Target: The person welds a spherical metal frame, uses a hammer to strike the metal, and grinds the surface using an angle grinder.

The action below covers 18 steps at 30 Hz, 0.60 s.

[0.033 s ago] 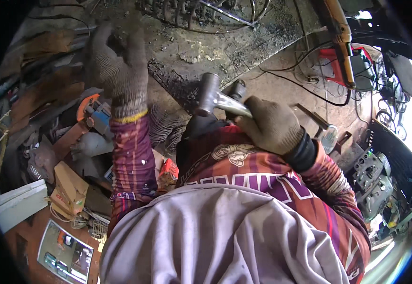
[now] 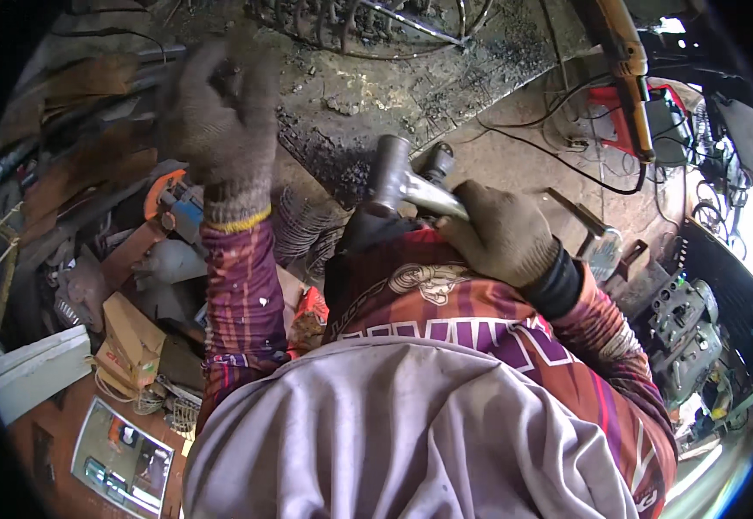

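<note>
Sitting at the lower left, a box (image 2: 130, 346) is hiding whatever it may hold; at the upper left the gloved left hand (image 2: 221, 130) is hanging blurred beside the table (image 2: 363, 95), thumb and fingers apart, and I cannot tell whether it is holding anything. Near the centre, the hammer (image 2: 391, 177) is pointing its head to the left, its handle sitting in the right hand (image 2: 505, 232), which is gripping it with gloved fingers closed. The step seems to be reaching left-handed, hammer waiting, the next move probably calling for a steady left hold.
</note>
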Each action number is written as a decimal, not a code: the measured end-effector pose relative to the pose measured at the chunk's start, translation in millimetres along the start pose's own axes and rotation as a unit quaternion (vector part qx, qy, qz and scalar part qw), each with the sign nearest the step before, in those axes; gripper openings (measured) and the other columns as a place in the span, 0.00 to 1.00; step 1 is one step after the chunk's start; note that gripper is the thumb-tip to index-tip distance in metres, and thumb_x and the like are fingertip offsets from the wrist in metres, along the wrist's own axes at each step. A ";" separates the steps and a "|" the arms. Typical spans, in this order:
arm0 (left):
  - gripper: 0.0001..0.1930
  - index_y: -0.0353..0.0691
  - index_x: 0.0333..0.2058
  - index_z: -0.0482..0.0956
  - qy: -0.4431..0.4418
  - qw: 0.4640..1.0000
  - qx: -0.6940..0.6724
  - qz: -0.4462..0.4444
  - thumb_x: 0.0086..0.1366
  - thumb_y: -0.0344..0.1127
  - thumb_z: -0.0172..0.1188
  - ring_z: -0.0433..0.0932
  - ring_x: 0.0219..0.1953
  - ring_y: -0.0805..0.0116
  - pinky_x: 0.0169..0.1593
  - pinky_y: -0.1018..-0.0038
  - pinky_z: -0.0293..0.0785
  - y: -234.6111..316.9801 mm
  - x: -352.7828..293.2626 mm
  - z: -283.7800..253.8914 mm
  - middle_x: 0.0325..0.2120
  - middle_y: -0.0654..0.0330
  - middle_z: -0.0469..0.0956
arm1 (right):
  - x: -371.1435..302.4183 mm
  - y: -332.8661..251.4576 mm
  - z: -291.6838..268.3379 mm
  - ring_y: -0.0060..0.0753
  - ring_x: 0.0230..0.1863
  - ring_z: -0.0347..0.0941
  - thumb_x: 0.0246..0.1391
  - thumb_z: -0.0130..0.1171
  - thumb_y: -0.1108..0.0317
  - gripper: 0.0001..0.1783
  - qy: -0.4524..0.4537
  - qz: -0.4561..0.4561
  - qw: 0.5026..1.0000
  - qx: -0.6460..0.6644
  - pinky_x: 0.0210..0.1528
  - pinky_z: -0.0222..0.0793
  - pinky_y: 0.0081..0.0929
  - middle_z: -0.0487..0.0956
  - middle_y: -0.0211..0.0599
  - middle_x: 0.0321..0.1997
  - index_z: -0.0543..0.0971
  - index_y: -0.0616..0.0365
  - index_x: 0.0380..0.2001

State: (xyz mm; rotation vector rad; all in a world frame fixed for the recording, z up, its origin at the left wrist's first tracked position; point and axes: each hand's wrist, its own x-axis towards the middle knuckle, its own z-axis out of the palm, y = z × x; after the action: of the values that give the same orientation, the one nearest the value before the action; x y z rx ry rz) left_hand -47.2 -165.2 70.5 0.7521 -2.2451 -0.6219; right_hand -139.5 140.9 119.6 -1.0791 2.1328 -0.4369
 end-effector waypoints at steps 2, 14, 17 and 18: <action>0.20 0.43 0.38 0.83 -0.006 0.988 0.021 0.156 0.57 0.51 0.75 0.82 0.39 0.59 0.41 0.60 0.79 12.2 -3.2 3.7 0.36 0.57 0.82 | -8.4 7.5 0.4 0.59 0.28 0.80 0.56 0.64 0.49 0.21 0.010 0.002 0.999 0.037 0.31 0.74 0.49 0.79 0.51 0.23 0.78 0.58 0.38; 0.24 0.40 0.44 0.83 -0.026 0.997 0.062 0.030 0.57 0.51 0.74 0.82 0.42 0.55 0.49 0.60 0.77 18.6 -9.6 17.1 0.38 0.55 0.82 | 3.1 30.4 -16.0 0.55 0.30 0.81 0.58 0.64 0.54 0.17 0.042 -0.062 0.997 0.031 0.31 0.75 0.48 0.80 0.48 0.28 0.78 0.54 0.41; 0.32 0.30 0.53 0.77 0.024 0.996 0.054 -0.062 0.61 0.52 0.71 0.80 0.46 0.51 0.53 0.60 0.75 -12.0 -11.5 16.4 0.49 0.48 0.80 | 25.8 9.8 -36.6 0.55 0.30 0.81 0.58 0.63 0.57 0.16 0.027 -0.124 0.992 0.010 0.32 0.76 0.46 0.81 0.50 0.29 0.78 0.57 0.43; 0.32 0.30 0.53 0.77 0.032 0.996 0.049 -0.066 0.61 0.52 0.71 0.80 0.46 0.51 0.53 0.60 0.75 -20.0 -15.0 20.7 0.49 0.48 0.80 | 35.0 3.1 -40.1 0.54 0.30 0.81 0.60 0.61 0.56 0.15 0.035 -0.147 0.989 -0.008 0.30 0.75 0.46 0.81 0.49 0.28 0.78 0.57 0.40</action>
State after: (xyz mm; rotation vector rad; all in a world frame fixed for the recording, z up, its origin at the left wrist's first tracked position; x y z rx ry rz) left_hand -46.4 -165.2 38.1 0.9616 -2.1921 -0.5439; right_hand -184.2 114.2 130.7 -1.4133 2.0441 -0.6036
